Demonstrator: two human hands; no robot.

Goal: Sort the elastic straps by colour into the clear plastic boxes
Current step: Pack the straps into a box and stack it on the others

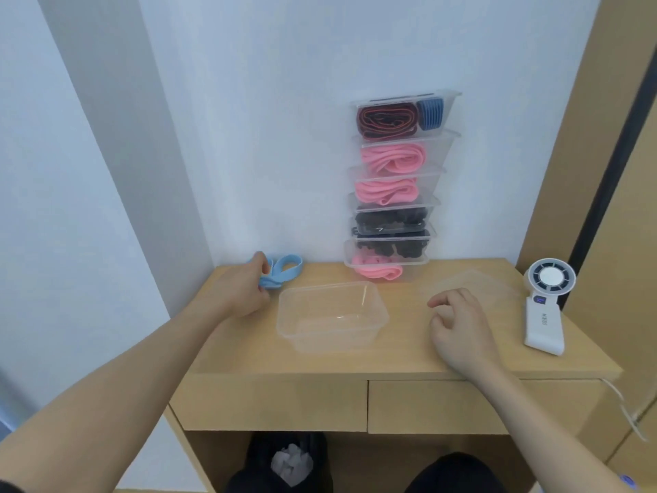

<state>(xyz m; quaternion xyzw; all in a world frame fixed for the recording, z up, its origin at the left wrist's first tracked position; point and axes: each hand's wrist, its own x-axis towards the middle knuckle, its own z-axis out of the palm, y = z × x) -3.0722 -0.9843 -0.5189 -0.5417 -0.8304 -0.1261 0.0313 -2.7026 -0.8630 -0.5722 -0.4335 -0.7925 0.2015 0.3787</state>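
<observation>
Light-blue elastic strap [284,270], folded into flat loops, lies at the bench's [355,364] back-left corner, its long axis left to right and its loops pointing right. The left hand [241,290] pinches its left end. The right hand [458,325] rests loosely curled and empty beside the clear plastic box [330,341].

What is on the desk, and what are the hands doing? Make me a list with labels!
left hand: grips blue strap, back left of desk
right hand: loosely curled, holds nothing, beside lid
box: clear, empty, between the hands
stack: filled boxes at back of desk; pink, black, dark red and blue inside
fan: white, right side of desk
</observation>
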